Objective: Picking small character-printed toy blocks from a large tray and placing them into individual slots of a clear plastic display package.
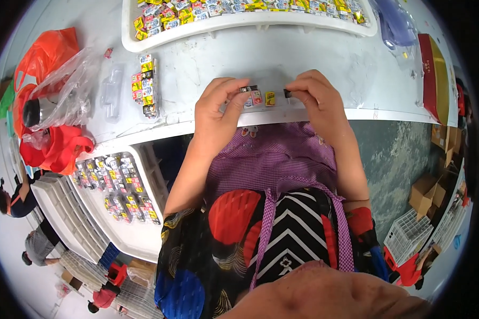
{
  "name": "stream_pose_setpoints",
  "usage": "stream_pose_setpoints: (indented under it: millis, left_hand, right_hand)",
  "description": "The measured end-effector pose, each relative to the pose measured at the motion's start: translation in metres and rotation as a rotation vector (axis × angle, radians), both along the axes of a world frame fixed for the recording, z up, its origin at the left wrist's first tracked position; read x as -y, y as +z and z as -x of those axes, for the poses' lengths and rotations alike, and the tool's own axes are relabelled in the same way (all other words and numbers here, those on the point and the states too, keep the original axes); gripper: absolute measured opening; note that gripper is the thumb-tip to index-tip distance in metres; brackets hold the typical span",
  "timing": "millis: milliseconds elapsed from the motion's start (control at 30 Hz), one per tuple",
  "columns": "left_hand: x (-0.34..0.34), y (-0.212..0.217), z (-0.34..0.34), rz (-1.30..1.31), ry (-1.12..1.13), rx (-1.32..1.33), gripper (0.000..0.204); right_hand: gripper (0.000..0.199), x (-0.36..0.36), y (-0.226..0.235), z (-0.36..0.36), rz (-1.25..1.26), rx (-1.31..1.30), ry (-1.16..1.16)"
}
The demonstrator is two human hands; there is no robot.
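Near the table's front edge lies a clear plastic blister tray (pixel 292 102) with small printed boxes in it. Among them are a pink-and-white box (pixel 256 98) and a yellow box (pixel 270 99). My left hand (pixel 218 106) is closed at the tray's left end, thumb and forefinger on a small black box (pixel 248 89). At the right end my right hand (pixel 320 98) pinches another small black piece (pixel 288 93), mostly hidden by the fingertips. Left of my hands stands a filled pack (pixel 145 87) of these boxes, beside an unfilled clear blister (pixel 112 91).
A white tray (pixel 250 24) heaped with small boxes stands at the back. Lower left, another white tray (pixel 130 236) holds several filled packs. Red bags (pixel 64 151) and a dark-lidded container in plastic (pixel 50 110) crowd the left; a red-and-gold box (pixel 434 80) stands right. Other people work farther off.
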State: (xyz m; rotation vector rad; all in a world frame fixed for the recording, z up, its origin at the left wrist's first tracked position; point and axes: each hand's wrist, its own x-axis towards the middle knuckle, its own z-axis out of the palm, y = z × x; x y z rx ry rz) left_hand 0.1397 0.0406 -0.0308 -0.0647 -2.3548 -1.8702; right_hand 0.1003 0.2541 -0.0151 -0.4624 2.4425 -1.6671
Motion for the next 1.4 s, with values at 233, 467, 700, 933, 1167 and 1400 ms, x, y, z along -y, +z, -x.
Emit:
stream_pose_setpoints:
  millis: [233,467,700,933,1167,1400]
  left_hand:
    - [-0.002,0.001,0.002,0.212,-0.032,-0.057,0.025]
    - [-0.002,0.001,0.000,0.168,-0.007,-0.035,0.026]
    - [-0.010,-0.003,-0.002,0.168,-0.026,-0.065,0.026]
    - [-0.025,-0.007,-0.003,0.203,-0.153,-0.232,0.031]
    - [-0.018,-0.007,0.004,0.536,-0.218,-0.350,0.029]
    - [-0.008,-0.004,0.000,0.841,-0.351,-0.390,0.030]
  right_hand:
    - [0.028,0.007,-0.011,0.004,-0.276,-0.348,0.273]
    - [0.032,0.017,-0.026,-0.006,-0.263,-0.589,0.166]
    - [0.026,0.015,-0.023,-0.016,-0.212,-0.537,0.054]
    - [0.018,0.007,-0.012,-0.019,0.201,-0.021,0.030]
    - [0.010,0.004,-0.012,-0.019,-0.047,-0.092,-0.203]
    - [0.010,0.013,-0.031,-0.034,-0.203,-0.198,-0.274]
